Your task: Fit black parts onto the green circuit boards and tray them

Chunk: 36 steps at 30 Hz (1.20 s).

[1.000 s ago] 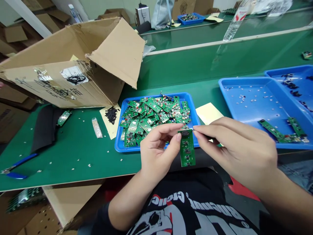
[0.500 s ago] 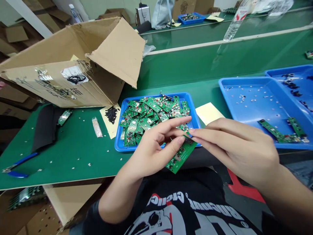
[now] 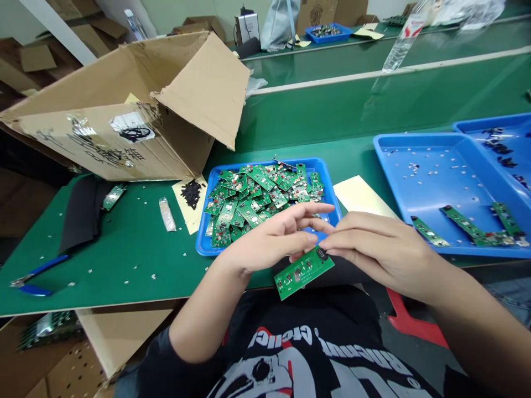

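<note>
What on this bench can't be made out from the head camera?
Head view:
The green circuit board: its printing and tiny parts are too small to read.
The blue tray of boards: its near side is hidden by the left hand and right hand.
The far-right blue tray: cut off by the picture's edge.
The cardboard carton: its inside is hidden by its flaps.

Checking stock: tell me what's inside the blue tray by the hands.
The blue tray holds a heap of populated green circuit boards. The heap and the left hand hide the tray's floor and any lower boards.
</note>
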{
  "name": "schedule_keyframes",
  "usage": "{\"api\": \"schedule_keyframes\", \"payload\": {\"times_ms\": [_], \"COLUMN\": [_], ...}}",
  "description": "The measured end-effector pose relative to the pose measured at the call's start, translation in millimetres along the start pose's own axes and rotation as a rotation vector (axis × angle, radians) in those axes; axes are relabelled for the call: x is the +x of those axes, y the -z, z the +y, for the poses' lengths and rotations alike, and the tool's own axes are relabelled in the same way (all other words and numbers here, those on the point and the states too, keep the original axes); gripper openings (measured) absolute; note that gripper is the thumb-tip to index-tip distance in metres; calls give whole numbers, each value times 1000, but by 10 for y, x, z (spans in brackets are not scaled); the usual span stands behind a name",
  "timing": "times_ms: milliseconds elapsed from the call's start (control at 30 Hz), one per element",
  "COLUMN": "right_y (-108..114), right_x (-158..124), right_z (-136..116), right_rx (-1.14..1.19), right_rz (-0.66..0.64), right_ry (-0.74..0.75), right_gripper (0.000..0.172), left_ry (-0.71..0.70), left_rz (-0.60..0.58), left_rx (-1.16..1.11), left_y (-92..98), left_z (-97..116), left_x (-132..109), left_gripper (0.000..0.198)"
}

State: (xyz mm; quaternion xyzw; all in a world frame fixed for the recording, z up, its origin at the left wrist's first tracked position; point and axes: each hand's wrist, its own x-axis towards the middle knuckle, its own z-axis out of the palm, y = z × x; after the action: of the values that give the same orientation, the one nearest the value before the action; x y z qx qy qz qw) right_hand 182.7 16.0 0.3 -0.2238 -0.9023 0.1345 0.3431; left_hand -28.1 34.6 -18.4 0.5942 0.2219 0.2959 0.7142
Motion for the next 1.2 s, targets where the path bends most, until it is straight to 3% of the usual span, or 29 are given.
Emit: {"api": "schedule_keyframes", "payload": {"times_ms": [100, 200, 233, 367, 500, 600, 767, 967, 1100, 1200], "right_y": [-37, -70, -79, -95, -91, -78, -64, -62, -19, 39], "right_x": [-8, -6, -3, -1, -12, -15, -13, -30, -13, 19], "right_z": [2, 3, 1, -22, -86, -155, -238, -228, -191, -152], "right_rx": [-10, -22, -35, -77, -101, -99, -51, -45, 58, 160], "right_rz": [14, 38, 46, 78, 105, 133, 145, 120, 76, 12], "right_ry": [-40, -77, -91, -150, -184, -226, -324, -395, -352, -271], "right_gripper": [11, 10, 9, 9, 9, 11, 14, 32, 14, 15], "left_ry": [-32, -116, -134, -251, -428, -513, -704, -762, -780, -785], "left_rz": [87, 180, 239, 506, 629, 652, 660, 630, 633, 575], "left_rx": [52, 283, 372, 731, 1196, 1369, 1420, 1426, 1364, 1296], "left_y": [-101, -240, -281, -373, -403, -416, -369, -324, -324, -301], "left_z": [18, 39, 37, 2, -1, 3, -45, -93, -58, -2], "left_x": [-32, -82, -95, -126, -183, -228, -245, -286, -301, -296], "left_gripper": [42, 78, 81, 42, 9, 10, 15, 13, 9, 8]}}
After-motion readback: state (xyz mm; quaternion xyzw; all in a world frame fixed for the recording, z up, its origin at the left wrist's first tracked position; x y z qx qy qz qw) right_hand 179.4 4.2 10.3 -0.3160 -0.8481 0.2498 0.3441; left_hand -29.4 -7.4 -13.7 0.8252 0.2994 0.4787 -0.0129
